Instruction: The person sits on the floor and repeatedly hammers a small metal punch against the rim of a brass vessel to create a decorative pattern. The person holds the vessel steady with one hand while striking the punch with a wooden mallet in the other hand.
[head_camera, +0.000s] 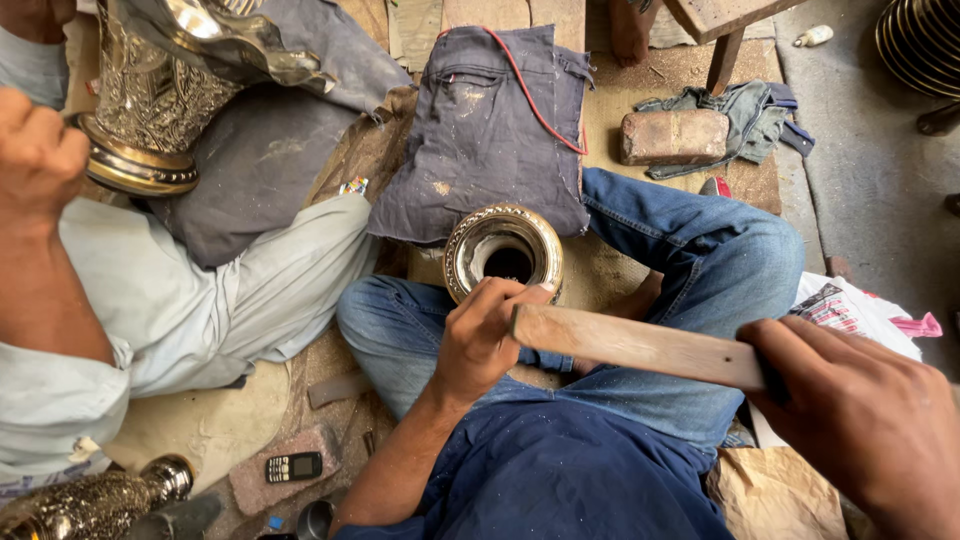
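Holding a wooden stick (640, 345) tight in the right hand (860, 420), while the left hand (480, 335) grips the shiny metal pot (503, 250).

Right fingers wrap around one end of the stick, and its other end lies over the left fingers. Left fingers curl on the near rim of the pot, which sits between the knees in blue jeans (700, 250), mouth facing up. A small phone (293, 466) lies on the floor at the left. Beside it sits another person in pale clothes, whose hand (38, 150) is near a big shiny vase (150, 100). Farther off lie a dark cloth (490, 130) and a brick (673, 136).
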